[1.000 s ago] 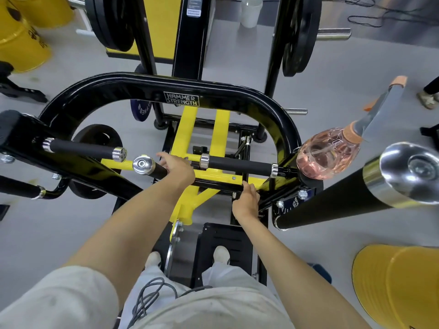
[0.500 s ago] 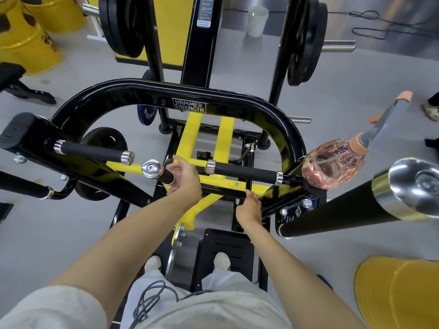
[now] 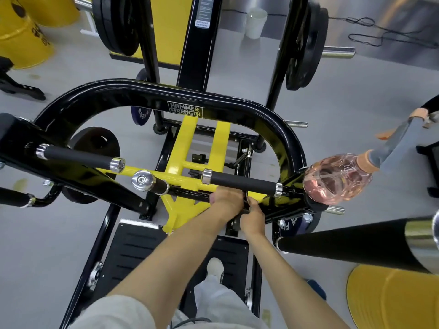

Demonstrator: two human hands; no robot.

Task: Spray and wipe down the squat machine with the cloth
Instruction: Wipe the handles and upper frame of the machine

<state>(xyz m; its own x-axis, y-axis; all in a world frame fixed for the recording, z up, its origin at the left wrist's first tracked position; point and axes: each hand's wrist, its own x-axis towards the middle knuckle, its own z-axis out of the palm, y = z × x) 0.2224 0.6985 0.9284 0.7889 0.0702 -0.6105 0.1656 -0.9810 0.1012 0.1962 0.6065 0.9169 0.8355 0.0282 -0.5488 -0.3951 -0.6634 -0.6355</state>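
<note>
I stand inside the black and yellow squat machine, its curved top bar [image 3: 147,93] ahead of me. My left hand [image 3: 225,198] grips a black crossbar just under the right foam handle [image 3: 240,182]. Right beside it, my right hand [image 3: 253,216] curls round a black bracket on the same bar. A pink spray bottle [image 3: 337,179] with a grey trigger head lies on the machine's right arm, apart from both hands. No cloth shows in either hand; the fingers' undersides are hidden.
A chrome-capped handle [image 3: 142,180] juts out left of my hands. A thick black roller [image 3: 344,241] crosses at the right. Weight plates [image 3: 114,24] hang at the back. Yellow drums stand far left [image 3: 21,36] and near right [image 3: 392,298]. My shoe [image 3: 215,267] is on the black footplate [image 3: 133,248].
My left hand has let go of the chrome-capped handle and moved right to the crossbar next to my right hand. The right hand stays on its bracket. The bottle has not moved.
</note>
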